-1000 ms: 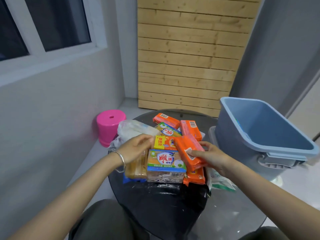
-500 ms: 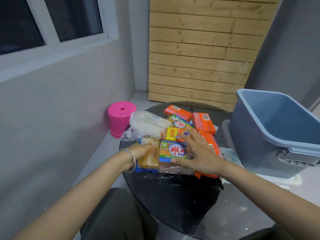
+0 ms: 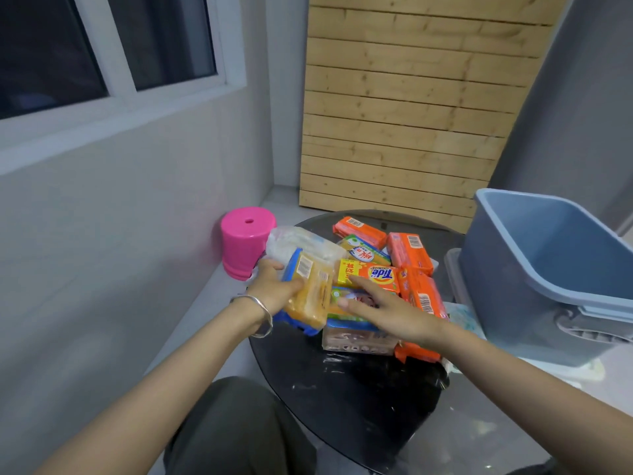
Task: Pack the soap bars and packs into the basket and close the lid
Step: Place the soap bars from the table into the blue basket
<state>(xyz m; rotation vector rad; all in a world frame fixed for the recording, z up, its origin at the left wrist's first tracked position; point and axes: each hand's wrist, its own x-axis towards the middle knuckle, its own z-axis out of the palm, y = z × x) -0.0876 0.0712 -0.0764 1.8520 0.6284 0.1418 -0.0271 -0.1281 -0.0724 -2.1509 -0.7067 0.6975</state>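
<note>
A pile of soap packs lies on a dark round glass table [image 3: 342,399]. My left hand [image 3: 274,286] grips a yellow soap pack with blue ends [image 3: 310,293] and tilts it up off the pile. Spread flat with fingers apart, my right hand [image 3: 387,310] rests on a green and blue multi-pack [image 3: 356,334]. Behind it lie a yellow Tide pack [image 3: 371,274], several orange soap bars [image 3: 411,252] and a clear plastic bag [image 3: 294,240]. The blue plastic basket [image 3: 534,289] stands at the right, with no lid on it and nothing visible inside.
A pink plastic stool [image 3: 245,243] stands on the floor left of the table, by the grey wall. A wooden slat panel [image 3: 411,114] leans behind. A pale flat piece [image 3: 454,275] lies under the basket's left side. My knee in dark trousers [image 3: 236,430] is below.
My right hand let go of the orange bar and moved left onto the green and blue multi-pack. My left hand took hold of the yellow pack and raised it on edge.
</note>
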